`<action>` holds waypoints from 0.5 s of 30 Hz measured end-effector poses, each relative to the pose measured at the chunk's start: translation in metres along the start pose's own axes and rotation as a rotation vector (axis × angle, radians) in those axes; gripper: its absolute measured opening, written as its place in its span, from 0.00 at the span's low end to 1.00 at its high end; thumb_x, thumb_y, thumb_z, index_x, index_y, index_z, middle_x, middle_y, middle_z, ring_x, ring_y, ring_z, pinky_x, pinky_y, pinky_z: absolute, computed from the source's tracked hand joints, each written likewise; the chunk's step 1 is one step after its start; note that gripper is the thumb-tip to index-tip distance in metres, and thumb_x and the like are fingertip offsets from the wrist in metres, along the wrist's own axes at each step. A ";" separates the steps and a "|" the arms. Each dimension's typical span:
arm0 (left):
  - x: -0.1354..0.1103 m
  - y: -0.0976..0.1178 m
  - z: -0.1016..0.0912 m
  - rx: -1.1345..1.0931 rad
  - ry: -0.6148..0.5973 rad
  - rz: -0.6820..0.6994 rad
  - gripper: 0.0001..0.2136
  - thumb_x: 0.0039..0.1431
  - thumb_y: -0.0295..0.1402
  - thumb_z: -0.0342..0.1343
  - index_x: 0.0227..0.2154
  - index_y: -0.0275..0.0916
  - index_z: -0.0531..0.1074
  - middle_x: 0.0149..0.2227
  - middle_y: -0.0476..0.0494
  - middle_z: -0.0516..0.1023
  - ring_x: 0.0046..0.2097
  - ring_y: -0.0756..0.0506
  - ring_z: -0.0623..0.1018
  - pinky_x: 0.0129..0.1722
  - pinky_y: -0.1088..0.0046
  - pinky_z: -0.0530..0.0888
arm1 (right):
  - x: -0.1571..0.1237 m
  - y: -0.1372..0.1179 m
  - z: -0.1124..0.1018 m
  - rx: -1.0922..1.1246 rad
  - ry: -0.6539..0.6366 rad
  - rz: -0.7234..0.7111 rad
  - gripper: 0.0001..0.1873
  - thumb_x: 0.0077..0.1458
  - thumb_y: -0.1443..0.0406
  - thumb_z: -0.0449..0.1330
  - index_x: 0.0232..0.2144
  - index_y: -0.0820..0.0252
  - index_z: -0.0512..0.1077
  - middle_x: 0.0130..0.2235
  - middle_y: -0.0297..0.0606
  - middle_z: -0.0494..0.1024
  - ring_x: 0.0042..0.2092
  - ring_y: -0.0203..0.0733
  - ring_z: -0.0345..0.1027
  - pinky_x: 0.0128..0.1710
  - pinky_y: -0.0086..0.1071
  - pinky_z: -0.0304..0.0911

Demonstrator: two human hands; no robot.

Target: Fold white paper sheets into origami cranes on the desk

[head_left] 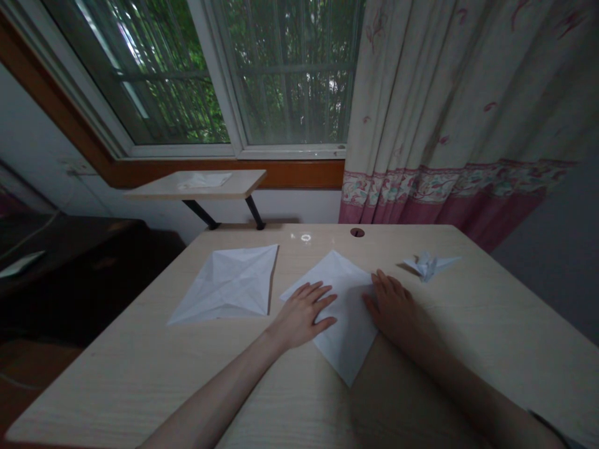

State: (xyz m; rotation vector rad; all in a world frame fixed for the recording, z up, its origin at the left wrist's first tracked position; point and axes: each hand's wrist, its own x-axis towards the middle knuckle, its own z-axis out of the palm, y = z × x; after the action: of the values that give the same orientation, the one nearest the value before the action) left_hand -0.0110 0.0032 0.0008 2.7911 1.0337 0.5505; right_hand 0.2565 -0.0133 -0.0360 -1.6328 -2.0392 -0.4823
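Observation:
A white sheet of paper [346, 312] lies on the desk, turned so that one corner points toward me. On its left side rests my left hand [306, 312], fingers spread and flat, covering part of that edge. My right hand [388, 302] lies over the right corner with its fingers stretched out, the thumb a little apart. Left of this sheet is a second white paper [234, 284], creased with lines that cross near its middle. A folded paper crane [428, 266] sits on the desk beyond my right hand.
The pale wooden desk [140, 362] carries a small raised shelf [154, 189] at its back left, with a crumpled white paper [206, 180] on it. A round cable hole [357, 232] is near the back edge. Behind are a window and a curtain [421, 125]; a dark surface [93, 240] stands left.

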 end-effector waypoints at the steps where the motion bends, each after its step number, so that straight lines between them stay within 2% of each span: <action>1: 0.000 0.000 -0.001 0.003 -0.010 -0.003 0.22 0.65 0.47 0.54 0.59 0.46 0.69 0.63 0.42 0.69 0.64 0.37 0.68 0.62 0.50 0.66 | 0.000 -0.001 -0.001 -0.001 0.002 0.006 0.23 0.66 0.59 0.51 0.59 0.62 0.63 0.56 0.58 0.72 0.53 0.63 0.68 0.45 0.53 0.67; 6: 0.001 0.002 -0.002 0.014 -0.031 -0.017 0.23 0.65 0.48 0.53 0.59 0.45 0.68 0.63 0.42 0.69 0.65 0.37 0.67 0.62 0.50 0.65 | 0.004 0.001 -0.006 -0.072 -0.012 -0.006 0.22 0.67 0.58 0.49 0.59 0.61 0.63 0.55 0.58 0.73 0.50 0.61 0.69 0.41 0.50 0.67; 12: 0.001 0.001 -0.003 0.015 -0.049 -0.013 0.24 0.65 0.48 0.54 0.59 0.43 0.68 0.63 0.41 0.68 0.65 0.36 0.67 0.63 0.49 0.64 | 0.010 0.008 -0.007 -0.086 -0.055 0.083 0.21 0.67 0.58 0.49 0.55 0.63 0.67 0.44 0.55 0.77 0.46 0.59 0.71 0.44 0.50 0.63; 15: 0.002 0.001 -0.003 0.017 -0.069 -0.022 0.24 0.65 0.48 0.53 0.60 0.43 0.67 0.64 0.41 0.68 0.65 0.36 0.66 0.63 0.50 0.64 | 0.013 0.008 -0.008 -0.055 -0.075 0.112 0.20 0.66 0.58 0.51 0.55 0.62 0.68 0.42 0.53 0.78 0.45 0.58 0.71 0.46 0.49 0.62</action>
State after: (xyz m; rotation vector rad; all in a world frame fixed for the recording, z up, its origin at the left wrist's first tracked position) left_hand -0.0102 0.0034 0.0048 2.7880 1.0582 0.4424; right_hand 0.2637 -0.0055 -0.0225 -1.8123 -1.9899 -0.4476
